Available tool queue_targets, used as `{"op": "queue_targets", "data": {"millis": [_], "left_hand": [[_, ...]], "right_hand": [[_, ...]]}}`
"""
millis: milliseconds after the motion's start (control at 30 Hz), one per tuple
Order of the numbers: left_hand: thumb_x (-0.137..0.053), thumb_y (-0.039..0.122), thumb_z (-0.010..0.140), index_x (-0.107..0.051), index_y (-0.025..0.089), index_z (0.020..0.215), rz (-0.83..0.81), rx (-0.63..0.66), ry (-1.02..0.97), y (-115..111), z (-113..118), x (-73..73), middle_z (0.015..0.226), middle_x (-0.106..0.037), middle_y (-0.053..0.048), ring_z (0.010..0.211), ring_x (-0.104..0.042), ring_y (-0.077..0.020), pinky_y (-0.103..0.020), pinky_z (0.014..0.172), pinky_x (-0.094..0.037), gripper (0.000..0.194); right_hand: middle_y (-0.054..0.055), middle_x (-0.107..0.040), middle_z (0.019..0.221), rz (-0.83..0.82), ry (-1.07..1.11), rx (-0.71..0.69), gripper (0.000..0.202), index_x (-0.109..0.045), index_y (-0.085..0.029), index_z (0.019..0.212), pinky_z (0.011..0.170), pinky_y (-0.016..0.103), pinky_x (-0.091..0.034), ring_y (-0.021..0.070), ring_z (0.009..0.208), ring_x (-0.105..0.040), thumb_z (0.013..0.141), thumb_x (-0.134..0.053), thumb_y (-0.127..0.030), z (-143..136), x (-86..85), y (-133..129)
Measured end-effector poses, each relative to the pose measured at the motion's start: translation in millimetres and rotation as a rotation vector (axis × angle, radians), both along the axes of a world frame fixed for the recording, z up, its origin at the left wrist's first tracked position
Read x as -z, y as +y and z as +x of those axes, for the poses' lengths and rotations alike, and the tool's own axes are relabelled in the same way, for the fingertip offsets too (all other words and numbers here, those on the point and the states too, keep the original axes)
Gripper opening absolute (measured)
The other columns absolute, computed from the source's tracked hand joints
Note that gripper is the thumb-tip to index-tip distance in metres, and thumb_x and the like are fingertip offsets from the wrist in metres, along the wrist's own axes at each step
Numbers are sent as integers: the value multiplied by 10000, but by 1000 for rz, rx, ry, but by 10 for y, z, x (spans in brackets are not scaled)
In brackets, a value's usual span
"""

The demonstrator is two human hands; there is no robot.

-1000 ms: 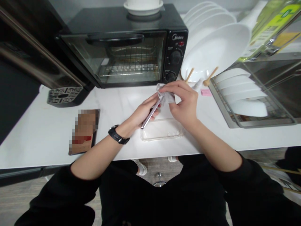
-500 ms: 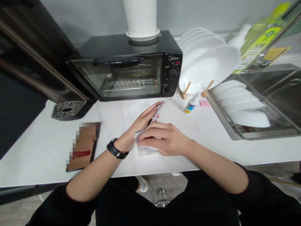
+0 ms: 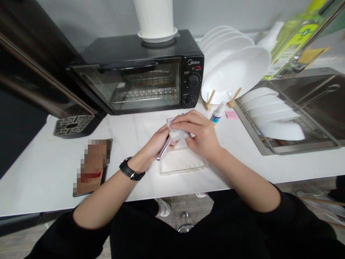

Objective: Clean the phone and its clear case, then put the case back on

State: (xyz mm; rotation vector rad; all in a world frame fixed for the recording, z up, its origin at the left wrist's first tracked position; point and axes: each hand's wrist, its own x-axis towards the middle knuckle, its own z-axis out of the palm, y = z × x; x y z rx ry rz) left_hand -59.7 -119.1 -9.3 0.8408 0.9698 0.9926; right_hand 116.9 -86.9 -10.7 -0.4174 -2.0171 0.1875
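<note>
My left hand [image 3: 155, 145] is closed around a slim, pinkish phone [image 3: 164, 148], tilted so that mostly its long edge shows. In the fingers of my right hand [image 3: 201, 133] is a crumpled white tissue [image 3: 178, 133], pressed over the phone's far end. My right fingers partly cover the phone and my left fingertips. Just below both hands, a clear phone case [image 3: 179, 163] lies on the white counter. Beyond my right hand stands a small spray bottle [image 3: 217, 116] with a white top and blue label, its lower part partly hidden.
A black toaster oven [image 3: 151, 86] stands behind my hands, carrying a white pot [image 3: 155, 18]. To its right are white plates [image 3: 237, 75] in a rack and a sink [image 3: 258, 144] with more dishes. A tablet-like device [image 3: 93, 169] lies left, its screen partly pixelated.
My right hand has moved up with the tissue, from the phone's near end to its far end. The clear case, mostly covered before, now shows. The view has shifted slightly.
</note>
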Motion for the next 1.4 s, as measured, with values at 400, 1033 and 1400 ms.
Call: {"op": "queue_targets", "data": {"millis": [400, 1033, 1400], "left_hand": [[-723, 356, 957, -661, 180, 992, -202, 219, -237, 2, -61, -46, 752, -565, -11, 568, -498, -106, -165, 445, -343, 189], [-832, 716, 846, -774, 196, 1297, 595, -6, 334, 22, -234, -253, 1268, -796, -129, 1129, -728, -244, -320, 994, -589, 691], [-586, 353, 1092, -710, 213, 1305, 942, -65, 618, -30, -153, -168, 1285, -762, -116, 1216, -706, -245, -379, 1129, -512, 283]], "right_hand": [[82, -784, 1202, -75, -303, -137, 322, -812, -269, 1244, 922, 411, -582, 239, 1080, -694, 1001, -660, -122, 319, -294, 123], [22, -787, 839, -953, 170, -157, 498, -863, -213, 839, 691, 300, -544, 141, 727, -648, 667, -989, -664, 253, -188, 239], [23, -819, 1091, -561, 423, -12, 231, -848, -307, 1021, 893, 385, -624, 202, 981, -758, 942, -839, -524, 392, -50, 289]]}}
